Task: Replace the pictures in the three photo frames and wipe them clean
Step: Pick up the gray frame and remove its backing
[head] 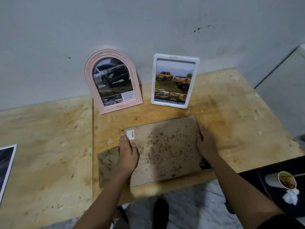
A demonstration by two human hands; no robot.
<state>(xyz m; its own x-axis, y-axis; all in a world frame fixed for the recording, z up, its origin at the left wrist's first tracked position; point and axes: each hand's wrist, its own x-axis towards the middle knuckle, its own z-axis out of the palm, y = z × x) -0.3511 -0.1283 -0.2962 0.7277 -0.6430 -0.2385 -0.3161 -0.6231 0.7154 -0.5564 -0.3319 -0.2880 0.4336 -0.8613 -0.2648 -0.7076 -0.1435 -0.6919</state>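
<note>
Behind the face-down frame (165,151) on the table (49,146), a pink frame (113,80) and a white frame (175,80) are propped; its back is pressed by the flat left hand (127,152), its right edge gripped by the right hand (206,144).

A rectangular frame (165,151) lies face down between the hands, stained brown backing up. The left hand (127,152) lies flat on it and the right hand (206,142) curls over its right edge. Beyond the left hand a pink arched frame (113,81) stands upright holding a grey car picture (112,78). Beyond the right hand stands a white frame (175,80) with a yellow-pickup picture (175,76).
</note>
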